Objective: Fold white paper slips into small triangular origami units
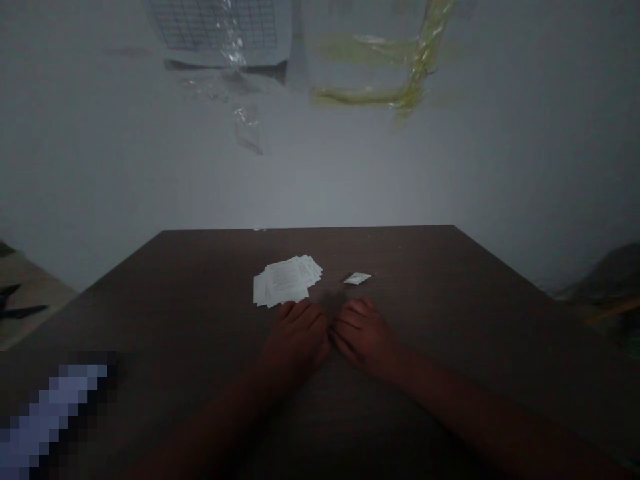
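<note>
My left hand [301, 335] rests on the dark brown table [200, 267] with its fingers curled in. Close to its right, my right hand [364, 337] lies in much the same way, fingers folded and knuckles up. The thumb sides of the two hands almost meet. Whatever the fingers may hold is hidden under them. Just beyond my left knuckles is a loose, fanned pile of white printed paper slips [286, 280]. A small white, flat, diamond-looking piece with a dark edge [357, 278] lies past my right fingers, apart from the pile.
A pale wall [350, 180] stands behind the table's far edge, with a taped-up grid sheet [215, 23] and yellow tape [360, 98]. A blurred-out bluish oblong thing [55, 413] is at the lower left. Dim clutter [615, 287] lies beyond the right side.
</note>
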Demonstrator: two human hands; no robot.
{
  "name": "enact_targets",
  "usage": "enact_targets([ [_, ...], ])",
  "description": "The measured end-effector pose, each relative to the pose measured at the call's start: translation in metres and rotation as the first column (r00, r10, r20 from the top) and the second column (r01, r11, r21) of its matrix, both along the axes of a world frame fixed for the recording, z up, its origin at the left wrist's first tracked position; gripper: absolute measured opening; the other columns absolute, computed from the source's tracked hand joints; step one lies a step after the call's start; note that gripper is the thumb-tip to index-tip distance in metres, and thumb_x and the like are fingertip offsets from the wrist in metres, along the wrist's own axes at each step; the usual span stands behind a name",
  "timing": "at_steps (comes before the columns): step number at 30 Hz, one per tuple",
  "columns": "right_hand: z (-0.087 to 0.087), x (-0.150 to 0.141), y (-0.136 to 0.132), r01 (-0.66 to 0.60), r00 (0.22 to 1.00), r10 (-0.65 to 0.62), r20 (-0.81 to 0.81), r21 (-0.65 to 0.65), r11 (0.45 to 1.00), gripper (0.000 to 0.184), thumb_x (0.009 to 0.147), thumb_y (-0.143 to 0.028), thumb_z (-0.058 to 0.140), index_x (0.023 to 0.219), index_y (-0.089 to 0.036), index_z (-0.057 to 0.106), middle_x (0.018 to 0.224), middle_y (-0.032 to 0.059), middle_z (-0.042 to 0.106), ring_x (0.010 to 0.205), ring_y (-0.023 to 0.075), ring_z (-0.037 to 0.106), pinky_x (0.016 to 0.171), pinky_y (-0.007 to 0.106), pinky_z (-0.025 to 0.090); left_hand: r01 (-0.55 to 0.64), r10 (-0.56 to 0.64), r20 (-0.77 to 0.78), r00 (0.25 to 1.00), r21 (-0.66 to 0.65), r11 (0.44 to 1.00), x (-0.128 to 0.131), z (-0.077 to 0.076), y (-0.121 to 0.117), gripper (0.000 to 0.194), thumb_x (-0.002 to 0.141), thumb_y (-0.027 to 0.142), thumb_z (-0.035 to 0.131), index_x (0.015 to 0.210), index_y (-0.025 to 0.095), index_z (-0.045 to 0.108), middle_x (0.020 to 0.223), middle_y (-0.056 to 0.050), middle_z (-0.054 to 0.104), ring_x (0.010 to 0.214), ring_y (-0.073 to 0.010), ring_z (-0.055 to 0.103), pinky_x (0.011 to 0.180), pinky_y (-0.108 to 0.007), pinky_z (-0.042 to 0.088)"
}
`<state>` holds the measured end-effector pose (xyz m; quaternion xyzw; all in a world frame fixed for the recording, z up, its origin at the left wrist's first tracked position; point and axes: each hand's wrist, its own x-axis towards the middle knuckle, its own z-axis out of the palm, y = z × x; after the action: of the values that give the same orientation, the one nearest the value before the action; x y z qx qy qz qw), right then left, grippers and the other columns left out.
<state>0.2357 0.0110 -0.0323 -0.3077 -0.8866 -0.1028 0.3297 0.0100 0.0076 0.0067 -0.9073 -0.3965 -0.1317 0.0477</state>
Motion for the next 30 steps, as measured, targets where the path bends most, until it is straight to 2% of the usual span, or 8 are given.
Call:
enact_targets([
  [7, 0.0, -0.002, -0.002, -0.023, 0.996, 0.02, -0.089, -0.031, 0.999, 0.022, 0.113, -0.015, 0.063, 0.099, -0.024, 0.077, 0.092, 0.006, 0.079, 0.092, 0.0269, 0.07, 0.087, 0.045, 0.057, -0.013, 0.013, 0.038, 0.999, -0.009, 1.0, 0.0, 0.0, -0.003, 0.015, 0.104, 0.01, 0.065, 0.107, 0.023, 0.074, 0.112, -0.011, 0.082, 0.109, -0.0346, 0.074, 0.101, -0.05, 0.056],
  [10, -0.001, -0.003, -0.002, -0.049, 0.99, 0.046, -0.132, -0.016, 0.999, 0.023, 0.113, -0.015, 0.061, 0.099, -0.023, 0.078, 0.092, 0.0064, 0.08, 0.091, 0.0266, 0.071, 0.086, 0.045, 0.058, -0.048, 0.049, 0.02, 0.999, -0.022, 0.999, 0.004, 0.0, -0.003, 0.013, 0.1, 0.009, 0.069, 0.102, 0.021, 0.073, 0.109, -0.012, 0.081, 0.109, -0.037, 0.074, 0.101, -0.052, 0.056],
  [13, -0.001, -0.001, 0.0, -0.042, 0.988, 0.032, -0.15, -0.062, 0.997, 0.023, 0.114, -0.015, 0.062, 0.103, -0.023, 0.08, 0.096, 0.0072, 0.082, 0.093, 0.0275, 0.073, 0.089, 0.046, 0.06, -0.087, 0.088, 0.009, 0.996, -0.029, 0.996, 0.003, 0.001, 0.0, 0.016, 0.096, 0.005, 0.07, 0.101, 0.02, 0.072, 0.11, -0.013, 0.081, 0.112, -0.0384, 0.075, 0.104, -0.054, 0.056],
  [21, 0.0, 0.018, 0.013, -0.008, 0.991, -0.002, -0.136, -0.071, 0.997, 0.02, 0.117, -0.018, 0.063, 0.112, -0.022, 0.083, 0.102, 0.0086, 0.085, 0.1, 0.0291, 0.074, 0.094, 0.047, 0.058, -0.261, 0.261, -0.001, 0.965, -0.057, 0.964, -0.028, 0.013, 0.023, 0.017, 0.096, 0.005, 0.07, 0.096, 0.021, 0.07, 0.109, -0.013, 0.082, 0.112, -0.0373, 0.076, 0.105, -0.055, 0.057],
  [23, -0.001, 0.019, 0.015, 0.004, 0.992, -0.013, -0.124, -0.073, 0.997, 0.021, 0.117, -0.019, 0.063, 0.112, -0.022, 0.083, 0.102, 0.0085, 0.085, 0.101, 0.0294, 0.074, 0.094, 0.047, 0.058, -0.232, 0.234, 0.023, 0.972, -0.064, 0.971, -0.03, 0.013, 0.023, 0.015, 0.097, 0.005, 0.07, 0.101, 0.02, 0.072, 0.113, -0.013, 0.083, 0.114, -0.0365, 0.076, 0.104, -0.053, 0.057],
  [26, -0.003, 0.016, 0.015, -0.02, 0.991, 0.012, -0.133, -0.061, 0.998, 0.019, 0.117, -0.019, 0.063, 0.11, -0.022, 0.081, 0.102, 0.0074, 0.084, 0.101, 0.0282, 0.073, 0.092, 0.046, 0.058, -0.062, 0.066, 0.069, 0.995, -0.055, 0.997, -0.023, 0.008, 0.018, 0.027, 0.1, 0.012, 0.075, 0.126, 0.02, 0.075, 0.133, -0.013, 0.082, 0.123, -0.0349, 0.075, 0.108, -0.051, 0.056],
  [27, -0.004, 0.014, 0.015, -0.036, 0.99, 0.029, -0.14, -0.048, 0.998, 0.018, 0.116, -0.018, 0.064, 0.11, -0.022, 0.08, 0.102, 0.0069, 0.084, 0.1, 0.0276, 0.073, 0.092, 0.046, 0.058, -0.02, 0.024, 0.064, 0.998, -0.058, 0.998, -0.019, 0.005, 0.015, 0.026, 0.102, 0.014, 0.076, 0.127, 0.02, 0.076, 0.133, -0.012, 0.083, 0.122, -0.034, 0.076, 0.107, -0.05, 0.057],
  [30, -0.006, 0.01, 0.012, -0.049, 0.986, 0.046, -0.161, -0.016, 0.999, 0.015, 0.114, -0.017, 0.065, 0.111, -0.022, 0.079, 0.103, 0.007, 0.085, 0.099, 0.0273, 0.073, 0.091, 0.046, 0.058, 0.037, -0.037, 0.007, 0.999, -0.059, 0.998, -0.012, -0.004, 0.011, 0.012, 0.11, 0.012, 0.071, 0.113, 0.021, 0.078, 0.116, -0.006, 0.085, 0.111, -0.0288, 0.078, 0.103, -0.045, 0.057],
])
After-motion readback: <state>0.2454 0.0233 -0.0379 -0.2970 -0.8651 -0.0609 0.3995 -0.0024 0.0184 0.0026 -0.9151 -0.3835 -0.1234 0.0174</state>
